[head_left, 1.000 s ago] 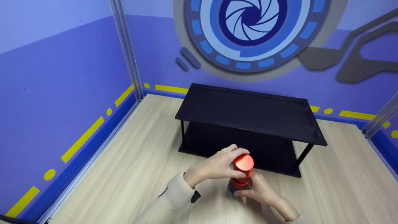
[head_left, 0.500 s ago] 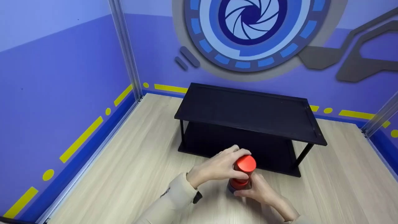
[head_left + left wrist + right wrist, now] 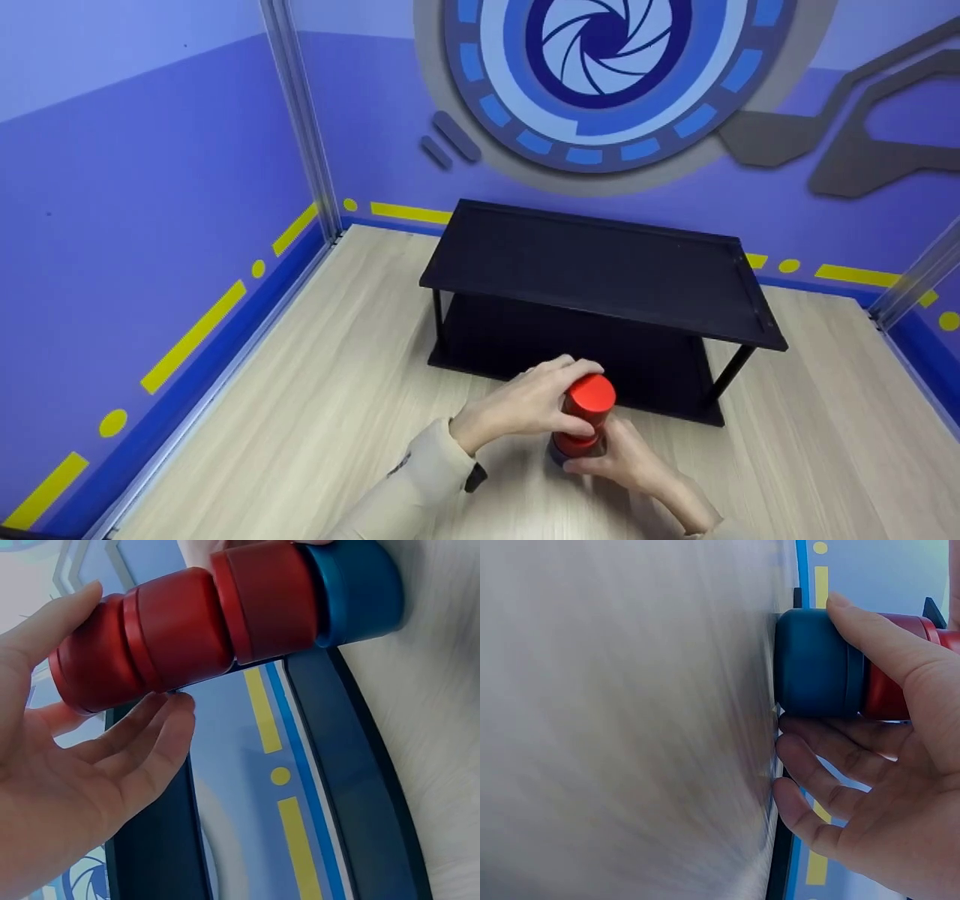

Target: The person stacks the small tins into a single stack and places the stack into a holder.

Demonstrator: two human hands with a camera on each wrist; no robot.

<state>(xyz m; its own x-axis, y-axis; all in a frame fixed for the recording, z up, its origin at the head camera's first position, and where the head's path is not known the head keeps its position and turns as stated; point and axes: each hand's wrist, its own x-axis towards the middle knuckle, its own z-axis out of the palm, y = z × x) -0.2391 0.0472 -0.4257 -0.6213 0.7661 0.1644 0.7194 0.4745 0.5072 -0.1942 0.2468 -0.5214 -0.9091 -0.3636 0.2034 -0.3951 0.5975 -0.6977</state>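
A red canister (image 3: 180,628) stands stacked on a second canister with a red upper part (image 3: 271,598) and a blue bottom (image 3: 817,664). The stack stands upright on the wooden table, in front of the shelf in the head view. My left hand (image 3: 521,403) grips the red canister from the left, thumb on the near side and fingers around the far side. Lower down, my right hand (image 3: 634,459) holds the blue-bottomed canister from the right. Its thumb lies along the blue side, as the right wrist view shows. In the head view, the hands partly hide both canisters.
A black two-tier shelf (image 3: 600,262) stands just behind the stack, its front edge close to the hands. Pale wooden tabletop (image 3: 322,390) extends on both sides. Purple-blue wall panels (image 3: 165,187) and metal corner posts (image 3: 304,127) enclose the table.
The red canister's top and my left hand shift slightly right, then slightly back left. My right hand keeps its hold on the lower canister.
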